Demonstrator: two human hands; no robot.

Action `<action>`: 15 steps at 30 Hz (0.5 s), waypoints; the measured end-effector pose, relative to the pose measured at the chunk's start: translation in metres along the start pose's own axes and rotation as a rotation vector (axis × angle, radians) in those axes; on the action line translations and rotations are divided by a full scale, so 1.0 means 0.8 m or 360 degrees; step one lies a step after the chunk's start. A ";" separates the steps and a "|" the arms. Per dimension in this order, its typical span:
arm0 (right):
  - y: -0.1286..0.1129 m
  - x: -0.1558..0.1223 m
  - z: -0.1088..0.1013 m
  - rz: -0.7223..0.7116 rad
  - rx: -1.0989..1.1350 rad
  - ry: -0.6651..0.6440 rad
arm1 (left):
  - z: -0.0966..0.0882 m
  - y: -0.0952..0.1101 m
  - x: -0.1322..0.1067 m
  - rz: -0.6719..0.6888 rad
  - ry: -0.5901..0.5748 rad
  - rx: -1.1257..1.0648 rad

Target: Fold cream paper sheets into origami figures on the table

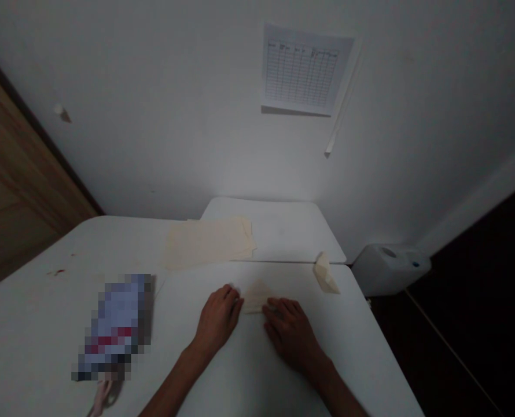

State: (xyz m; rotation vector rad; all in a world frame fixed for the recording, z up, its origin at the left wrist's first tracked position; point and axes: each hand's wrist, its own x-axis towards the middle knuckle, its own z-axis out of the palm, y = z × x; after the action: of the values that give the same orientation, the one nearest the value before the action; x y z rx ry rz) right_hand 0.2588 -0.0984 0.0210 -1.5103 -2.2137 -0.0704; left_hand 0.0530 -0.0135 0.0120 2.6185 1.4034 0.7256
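Observation:
A cream sheet of paper (256,296), folded into a peaked shape with a straight band along its near edge, lies flat on the white table (235,376). My left hand (220,315) is at its left corner, fingers bent together and pressed on the edge. On the opposite corner, my right hand (290,330) holds the paper down with curled fingers and the thumb tucked close. Part of each corner is hidden beneath the fingertips. To the right stands a folded paper boat (326,275) of the same cream colour.
Several loose cream sheets (209,240) are stacked at the back left, across a table seam. A blurred-out bluish item (118,318) lies on the left. Behind is a wall with a printed chart (303,72). A white plastic canister (387,269) stands beyond the right edge.

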 end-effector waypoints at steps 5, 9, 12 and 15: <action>0.002 -0.002 0.001 0.0017 -0.0019 -0.0027 | 0.000 0.000 0.002 -0.0015 -0.0003 -0.0042; 0.001 -0.003 -0.001 0.0011 -0.0008 -0.0042 | 0.002 -0.002 0.002 -0.0013 -0.0004 -0.0048; -0.001 -0.002 -0.005 0.0003 0.0007 -0.0070 | 0.004 -0.003 0.002 -0.0004 0.0011 -0.0054; -0.002 -0.002 -0.007 -0.0003 0.0010 -0.0077 | 0.004 -0.003 0.002 -0.0003 0.0020 -0.0064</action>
State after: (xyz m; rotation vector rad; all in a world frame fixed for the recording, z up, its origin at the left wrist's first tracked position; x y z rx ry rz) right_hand 0.2599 -0.1021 0.0255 -1.5217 -2.2515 -0.0279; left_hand 0.0533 -0.0103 0.0092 2.5864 1.3798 0.7628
